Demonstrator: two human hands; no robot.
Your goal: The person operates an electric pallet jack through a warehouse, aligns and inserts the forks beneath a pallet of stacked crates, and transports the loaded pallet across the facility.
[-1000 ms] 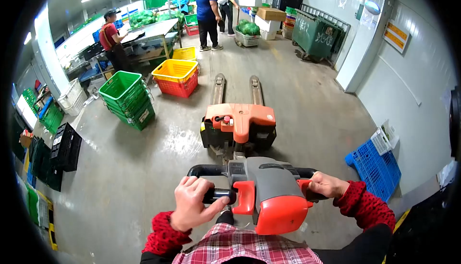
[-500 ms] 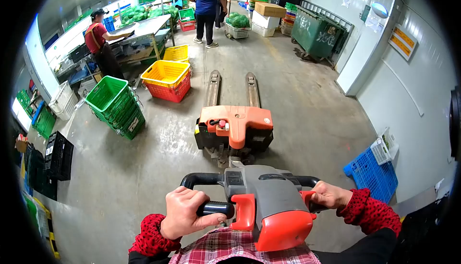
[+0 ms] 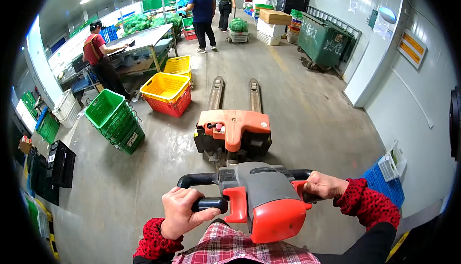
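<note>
"What's just changed?"

"The green crates (image 3: 120,132) and the red crate (image 3: 175,104), with a yellow crate (image 3: 165,87) in it, show farther back along the truck (image 3: 234,134) than a moment ago. I take it the truck has rolled forward a little."

"And what does that mean?"

"That the left side looks the tighter one, I'd judge; the floor (image 3: 297,134) is wider on the right."

"Where's the truck?"

"On the floor just in front of the person, between those crates and the right wall, where a blue pallet (image 3: 384,190) leans."

"Which way does it point?"

"The forks (image 3: 255,93) point away from the person, up the aisle. The long axis runs nearly straight ahead, from handle (image 3: 261,182) to fork tips; the handle's near end slants slightly right."

"And the hands?"

"Both closed. The left hand (image 3: 180,211) wraps the left grip (image 3: 210,204), thumb along it, beside a red lever (image 3: 236,204). The right hand (image 3: 326,186) is curled round the right grip (image 3: 311,198)."

"Anything on the forks?"

"Nothing that I can see."

"Who's about?"

"A person in red (image 3: 93,53) reaches over the worktop (image 3: 156,33) from its left edge. A person in blue (image 3: 202,9) stands beyond the fork tips, well apart from them."
</note>
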